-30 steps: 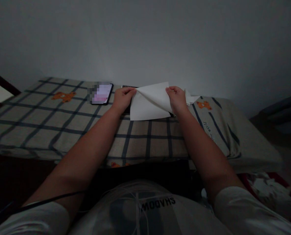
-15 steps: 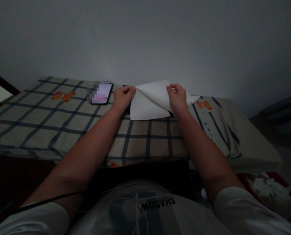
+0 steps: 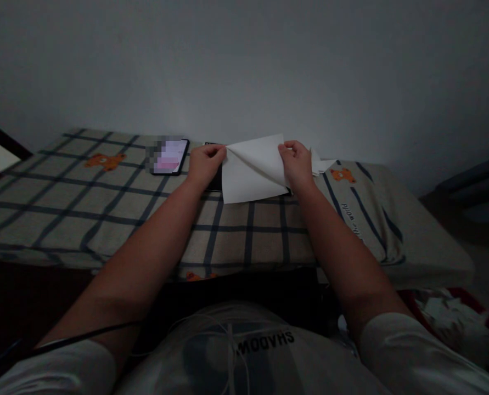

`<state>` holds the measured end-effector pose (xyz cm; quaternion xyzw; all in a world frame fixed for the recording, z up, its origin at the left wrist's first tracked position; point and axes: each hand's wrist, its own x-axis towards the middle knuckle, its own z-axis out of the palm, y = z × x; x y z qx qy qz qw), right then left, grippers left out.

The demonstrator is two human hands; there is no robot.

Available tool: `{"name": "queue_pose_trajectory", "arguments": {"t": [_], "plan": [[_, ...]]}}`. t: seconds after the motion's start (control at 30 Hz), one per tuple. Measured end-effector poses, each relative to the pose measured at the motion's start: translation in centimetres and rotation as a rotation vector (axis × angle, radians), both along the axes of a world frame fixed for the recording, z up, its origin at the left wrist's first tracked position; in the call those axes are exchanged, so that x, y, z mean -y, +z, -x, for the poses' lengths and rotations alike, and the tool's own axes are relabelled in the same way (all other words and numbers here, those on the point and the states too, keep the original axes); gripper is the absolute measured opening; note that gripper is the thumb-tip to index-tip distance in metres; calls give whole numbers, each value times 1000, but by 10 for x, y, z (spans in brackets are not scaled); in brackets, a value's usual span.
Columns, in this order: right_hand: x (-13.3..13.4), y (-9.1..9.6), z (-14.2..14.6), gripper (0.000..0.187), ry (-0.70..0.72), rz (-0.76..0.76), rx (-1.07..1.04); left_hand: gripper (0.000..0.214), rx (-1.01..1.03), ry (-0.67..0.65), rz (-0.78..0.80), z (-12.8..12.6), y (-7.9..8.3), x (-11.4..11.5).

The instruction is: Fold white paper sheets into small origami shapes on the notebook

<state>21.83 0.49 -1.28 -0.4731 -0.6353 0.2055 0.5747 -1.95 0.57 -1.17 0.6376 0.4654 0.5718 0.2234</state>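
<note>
I have a sheet of white paper [image 3: 248, 175] stretched between my hands, above the far side of the checked cloth [image 3: 231, 236]. My left hand [image 3: 205, 164] pinches its far left corner between thumb and fingers; my right hand [image 3: 297, 164] pinches its right side. I'd judge this partway along: a slanting bend runs from my left fingertips towards the near right, but the paper isn't lying flat, so the smoothing looks undone. A dark flat thing [image 3: 215, 183] shows beneath it. Some folded white paper [image 3: 324, 165] sits just right of my right hand. Near right, on a lower level, a red container [image 3: 409, 300] holds a heap of pale, crumpled scraps [image 3: 454, 318], too dim to identify.
</note>
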Motion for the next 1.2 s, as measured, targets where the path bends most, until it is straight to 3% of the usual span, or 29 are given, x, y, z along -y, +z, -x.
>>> {"name": "queue_pose_trajectory", "arguments": {"t": [0.77, 0.9, 1.07, 1.2], "plan": [[-4, -2, -2, 43, -10, -27, -18, 25, 66, -28, 41, 0, -9, -11], [2, 1, -2, 34, -10, -50, -17, 26, 79, -45, 54, 0, -9, -11], [13, 1, 5, 13, 162, -21, 88, 28, 91, -35, 72, 1, -12, -14], [21, 7, 11, 11, 341, 57, 195, 26, 56, -21, 60, 0, -10, -11]]}}
